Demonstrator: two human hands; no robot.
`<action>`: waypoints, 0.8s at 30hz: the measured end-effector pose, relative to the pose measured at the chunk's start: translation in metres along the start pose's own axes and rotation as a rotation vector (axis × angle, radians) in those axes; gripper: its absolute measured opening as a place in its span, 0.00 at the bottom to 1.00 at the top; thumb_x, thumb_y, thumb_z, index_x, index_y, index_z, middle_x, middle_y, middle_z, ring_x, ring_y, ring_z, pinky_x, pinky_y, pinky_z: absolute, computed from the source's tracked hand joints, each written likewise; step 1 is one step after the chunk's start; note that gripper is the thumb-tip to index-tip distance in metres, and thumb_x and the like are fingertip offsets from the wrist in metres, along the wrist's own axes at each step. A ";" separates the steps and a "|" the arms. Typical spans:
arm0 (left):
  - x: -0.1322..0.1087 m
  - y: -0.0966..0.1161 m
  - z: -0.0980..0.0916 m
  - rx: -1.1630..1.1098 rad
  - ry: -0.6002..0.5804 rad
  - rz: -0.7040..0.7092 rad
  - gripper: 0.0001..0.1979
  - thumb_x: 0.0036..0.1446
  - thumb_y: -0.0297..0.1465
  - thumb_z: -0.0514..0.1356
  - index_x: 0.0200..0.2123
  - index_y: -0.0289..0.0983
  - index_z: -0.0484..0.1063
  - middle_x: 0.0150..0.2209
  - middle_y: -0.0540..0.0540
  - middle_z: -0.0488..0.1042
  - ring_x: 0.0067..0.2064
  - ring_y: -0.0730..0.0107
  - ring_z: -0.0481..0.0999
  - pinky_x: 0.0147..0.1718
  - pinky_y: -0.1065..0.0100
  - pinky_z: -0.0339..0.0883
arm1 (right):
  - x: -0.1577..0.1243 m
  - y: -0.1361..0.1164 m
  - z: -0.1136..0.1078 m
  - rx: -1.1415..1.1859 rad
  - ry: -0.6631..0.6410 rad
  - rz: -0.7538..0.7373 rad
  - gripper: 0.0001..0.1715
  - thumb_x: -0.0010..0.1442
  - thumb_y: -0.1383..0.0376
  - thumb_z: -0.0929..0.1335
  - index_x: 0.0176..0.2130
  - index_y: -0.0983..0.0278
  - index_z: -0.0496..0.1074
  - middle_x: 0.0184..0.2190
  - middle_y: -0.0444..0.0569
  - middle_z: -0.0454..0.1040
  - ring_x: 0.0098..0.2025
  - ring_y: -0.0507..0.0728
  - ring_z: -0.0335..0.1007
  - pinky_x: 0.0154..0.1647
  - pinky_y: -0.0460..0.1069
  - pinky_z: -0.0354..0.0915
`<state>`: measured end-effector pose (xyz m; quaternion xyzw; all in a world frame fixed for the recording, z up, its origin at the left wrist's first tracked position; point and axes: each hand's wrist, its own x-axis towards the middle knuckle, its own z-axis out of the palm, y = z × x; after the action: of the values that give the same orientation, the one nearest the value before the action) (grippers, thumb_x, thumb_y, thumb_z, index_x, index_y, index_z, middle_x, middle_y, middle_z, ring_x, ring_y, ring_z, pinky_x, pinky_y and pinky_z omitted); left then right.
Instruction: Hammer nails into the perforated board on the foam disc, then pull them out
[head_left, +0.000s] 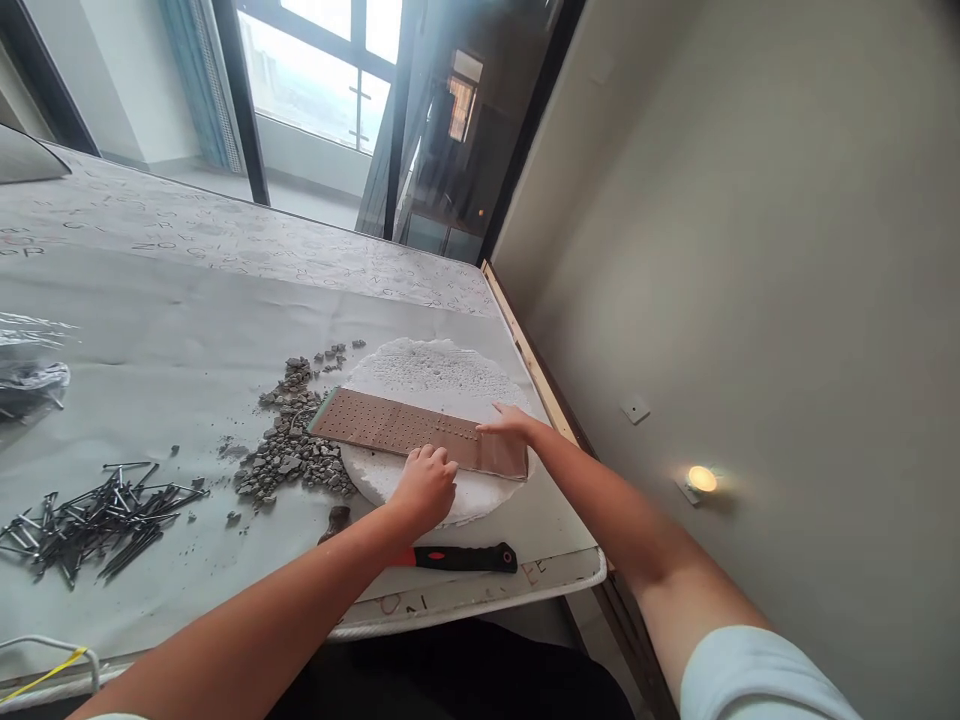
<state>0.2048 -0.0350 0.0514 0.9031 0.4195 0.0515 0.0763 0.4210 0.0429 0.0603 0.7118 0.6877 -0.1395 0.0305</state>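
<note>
A long brown board (pixel 405 425) with rows of small holes lies across a round, rough white slab (pixel 442 370). Toward its right end run rows of small raised points. My left hand (pixel 426 485) is closed at the board's near edge, its curled fingers over that edge; whether anything small is between them is hidden. My right hand (pixel 511 422) rests at the board's far right side, fingers apart and partly stretched, with nothing visible in them. Just below my left hand lies a hammer (pixel 469 557) with a black and red handle, partly covered by my forearm.
Grey stone chips (pixel 289 450) are heaped left of the slab. A pile of long nails (pixel 97 520) lies farther left, below a clear plastic bag (pixel 30 375). A wooden rail (pixel 536 370) and the wall border the table's right side. A white cable (pixel 60 645) lies at the near left.
</note>
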 end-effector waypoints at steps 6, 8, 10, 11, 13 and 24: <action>0.007 -0.004 0.018 -0.069 0.083 0.032 0.17 0.53 0.27 0.54 0.47 0.35 0.71 0.57 0.36 0.63 0.61 0.51 0.56 0.56 0.52 0.50 | -0.033 -0.029 0.001 -0.273 0.005 -0.286 0.16 0.58 0.64 0.61 0.42 0.61 0.74 0.44 0.52 0.75 0.44 0.57 0.71 0.41 0.49 0.63; 0.009 -0.006 0.024 -0.098 0.060 0.029 0.18 0.53 0.27 0.54 0.47 0.35 0.70 0.58 0.36 0.61 0.62 0.51 0.54 0.57 0.52 0.49 | -0.037 -0.038 0.006 -0.363 -0.011 -0.341 0.14 0.55 0.65 0.62 0.38 0.64 0.75 0.40 0.54 0.76 0.41 0.59 0.71 0.39 0.50 0.62; 0.010 -0.008 0.027 -0.109 0.034 0.033 0.18 0.52 0.27 0.54 0.47 0.34 0.70 0.58 0.36 0.62 0.62 0.50 0.55 0.58 0.52 0.49 | -0.038 -0.045 0.011 -0.430 -0.020 -0.383 0.13 0.54 0.66 0.63 0.37 0.66 0.74 0.39 0.56 0.76 0.40 0.60 0.72 0.38 0.50 0.63; 0.009 -0.008 0.027 -0.110 0.024 0.035 0.18 0.52 0.28 0.54 0.48 0.34 0.70 0.57 0.35 0.62 0.62 0.50 0.55 0.58 0.52 0.49 | -0.039 -0.048 0.012 -0.453 -0.019 -0.398 0.13 0.53 0.67 0.63 0.37 0.67 0.74 0.39 0.57 0.76 0.40 0.60 0.72 0.38 0.50 0.63; 0.006 -0.008 0.026 -0.115 0.003 0.038 0.19 0.52 0.28 0.54 0.48 0.33 0.70 0.58 0.34 0.62 0.62 0.49 0.54 0.59 0.52 0.48 | -0.040 -0.052 0.016 -0.483 -0.009 -0.417 0.14 0.53 0.68 0.63 0.38 0.69 0.74 0.39 0.59 0.76 0.40 0.60 0.73 0.37 0.50 0.63; 0.001 -0.009 0.024 -0.122 -0.034 0.040 0.21 0.54 0.29 0.52 0.51 0.32 0.69 0.58 0.33 0.61 0.62 0.49 0.55 0.59 0.52 0.49 | -0.037 -0.055 0.023 -0.496 0.027 -0.387 0.11 0.51 0.68 0.65 0.35 0.68 0.74 0.37 0.59 0.77 0.37 0.60 0.74 0.35 0.49 0.64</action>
<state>0.2022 -0.0312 0.0258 0.9058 0.3958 0.0629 0.1373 0.3625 0.0048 0.0551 0.5404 0.8238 0.0388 0.1669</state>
